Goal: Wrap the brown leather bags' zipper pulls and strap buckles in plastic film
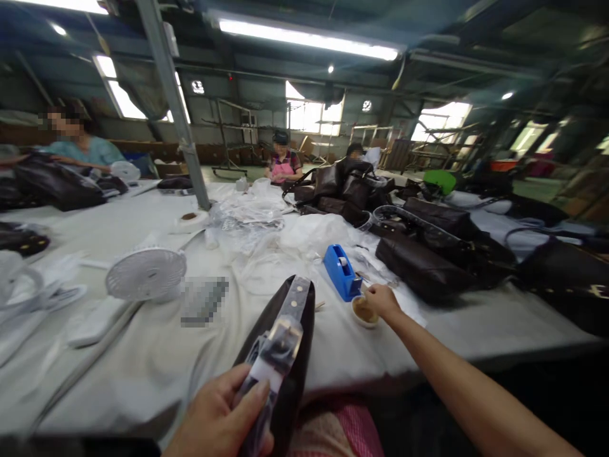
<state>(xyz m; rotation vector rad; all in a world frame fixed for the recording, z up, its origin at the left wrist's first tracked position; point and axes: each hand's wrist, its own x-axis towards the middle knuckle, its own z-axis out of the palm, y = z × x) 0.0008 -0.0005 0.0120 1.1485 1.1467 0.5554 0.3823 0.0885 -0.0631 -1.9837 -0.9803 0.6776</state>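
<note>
My left hand (pixel 228 406) is closed around a plastic-wrapped strap (pixel 269 374) with a gold buckle (pixel 284 339). The strap lies along a dark brown leather bag (pixel 304 368), which leans up against the table's front edge. At the front end of a blue tape dispenser (pixel 340 273), my right hand (pixel 383 301) has its fingers curled together in a pinch. What they hold, if anything, is too small to make out. Just below those fingers sits a small round cream-coloured dish or roll (pixel 365 312) with a tan inside.
Dark leather bags (pixel 419 254) are heaped on the right, beside crumpled clear plastic (pixel 266 247). A white fan (pixel 146 274) and a tape roll (pixel 189 218) stand left. A metal post (pixel 178 108) rises behind the table. Co-workers (pixel 283 162) sit across from me.
</note>
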